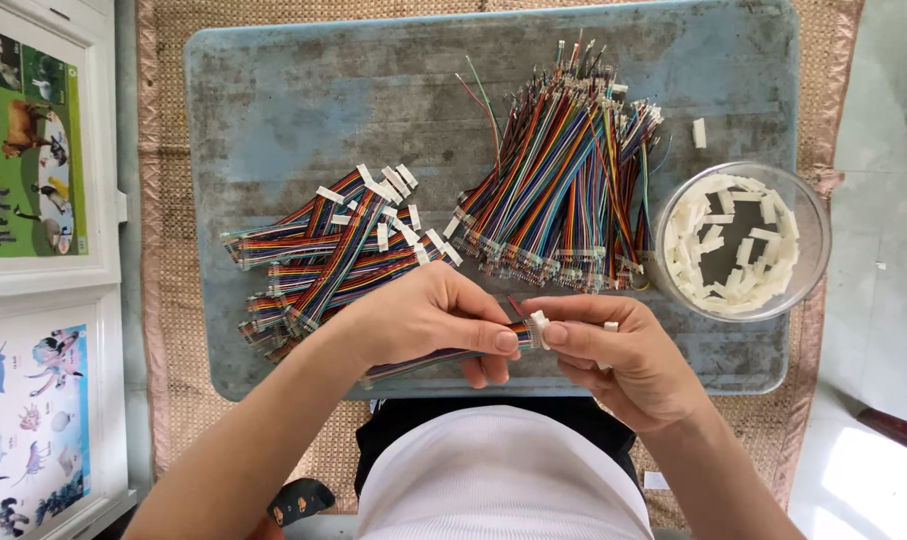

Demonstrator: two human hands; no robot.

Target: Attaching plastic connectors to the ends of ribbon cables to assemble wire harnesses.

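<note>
Item: one flat ribbon of multicoloured wires point(444, 358), held over the near edge of the worn blue-grey metal table top point(274, 110), your landmark for everything below.

Left hand point(424, 320): closed, thumb and fingers pinching the ribbon close to its free end.

Right hand point(614, 360): closed, thumb and forefinger pinching a small white plastic connector housing point(539, 327) against that wire end. A second white piece point(611, 326) shows at your right fingers; whether it is gripped cannot be told.

On the table, left of centre: a pile of rainbow wire ribbons already capped with white housings point(344, 250).

On the table, right of centre: a fanned bundle of rainbow wire ribbons with bare metal terminals point(564, 180).

At the table's right edge: a clear round plastic bowl of loose white housings point(739, 240), with one stray white housing point(700, 132) lying beyond it.

Risks, as judged:
- Ribbon meeting the housing at a tilt; terminals could bend or miss their slots.
- The housing is tiny (and pinched by fingertips only); it could slip and fall off the near edge.
- Your right forearm passes near the bowl; a knock could spill it.
</note>
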